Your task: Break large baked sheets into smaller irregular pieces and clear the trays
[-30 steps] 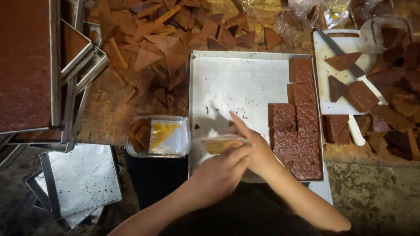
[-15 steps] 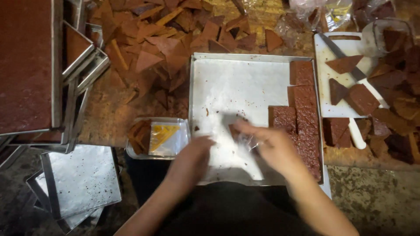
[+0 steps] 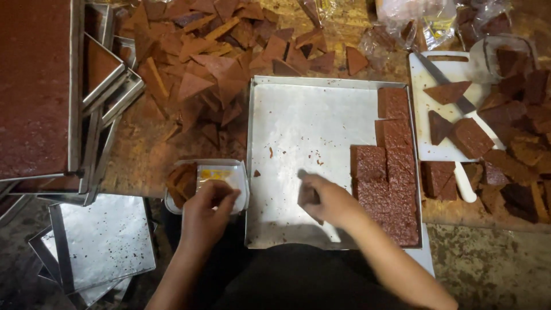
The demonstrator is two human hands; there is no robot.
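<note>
Head view: at lower centre-left the left hand pinches its fingertips together over a clear plastic container holding brown pieces. Lower centre, the right hand curls shut around a small brown cake piece above the metal baking tray, just left of the cake slab.

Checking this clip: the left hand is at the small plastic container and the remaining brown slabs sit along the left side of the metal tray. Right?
Not quite. In the head view the brown slabs sit along the right side of the metal tray. The left hand is indeed at the small plastic container.
</note>
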